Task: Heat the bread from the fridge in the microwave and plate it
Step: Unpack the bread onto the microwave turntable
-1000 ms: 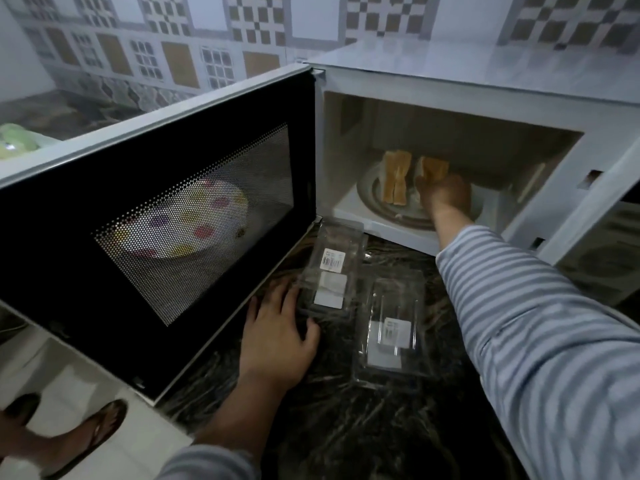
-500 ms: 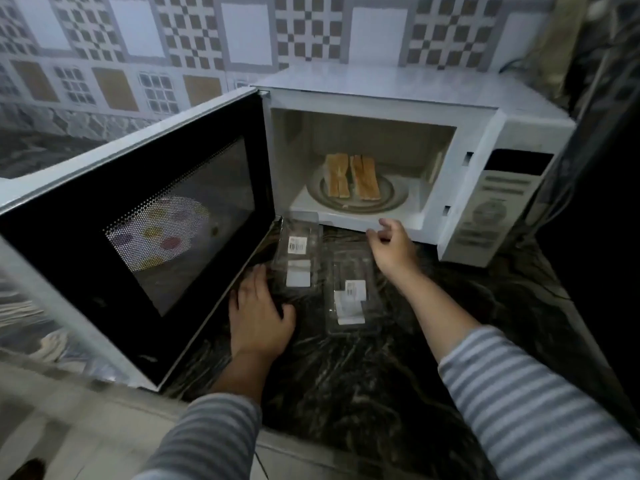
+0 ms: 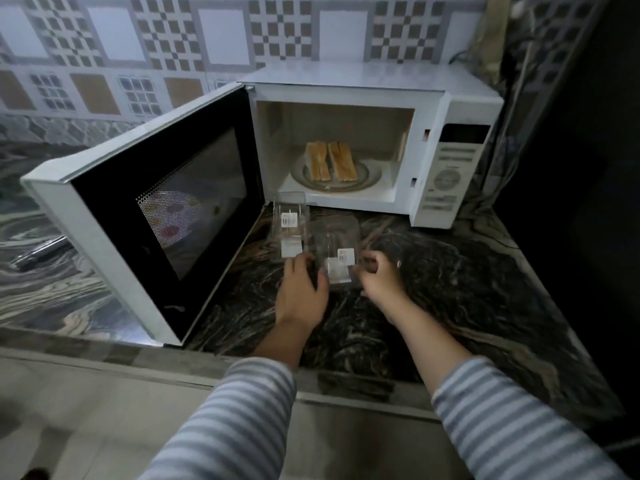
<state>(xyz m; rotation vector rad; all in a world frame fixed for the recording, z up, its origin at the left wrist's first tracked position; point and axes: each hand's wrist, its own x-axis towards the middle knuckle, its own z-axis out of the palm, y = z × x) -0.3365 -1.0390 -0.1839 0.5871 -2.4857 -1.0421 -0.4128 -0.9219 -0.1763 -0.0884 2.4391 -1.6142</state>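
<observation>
**Bread on turntable, hands at the empty packs**

Microwave [image 3: 349, 95] sits at the back of the dark marbled table [image 3: 467, 271], its door [image 3: 149, 216] swung fully open to the left. Two pieces of bread [image 3: 329, 161] lie side by side on the glass turntable [image 3: 367, 180] inside the cavity, touching or nearly so.

In front of the opening, two clear plastic packs on the table: far pack [image 3: 290, 223] with a barcode label, near pack [image 3: 337, 252] just beside it to the right (edges overlap or touch; cannot tell which).

Left hand [image 3: 302, 289] palm down, fingers fairly straight, fingertips at the near ends of the packs. Right hand [image 3: 379, 277] at the right edge of the near pack, fingers curled; whether it actually pinches the plastic cannot be told, the frame being blurred there.

Striped sleeves on both arms. A spotted plate [image 3: 171, 216] shows dimly through the door mesh. Patterned tile wall [image 3: 173, 46] behind.
</observation>
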